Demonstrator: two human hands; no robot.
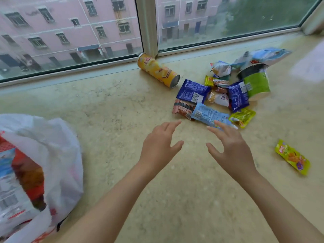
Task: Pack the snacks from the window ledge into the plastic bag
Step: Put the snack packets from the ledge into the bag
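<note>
A beige speckled stone window ledge (108,106) runs under a window (70,32) facing a pink building. Left hand (157,146) and right hand (231,148) hover with fingers spread, empty, near the snack pile (220,95). The white plastic bag (57,155) lies at left, partly filled.

bag (57,155) left on ledge (114,102) | snack pile (219,95) right | can (157,71) by window, behind
</note>
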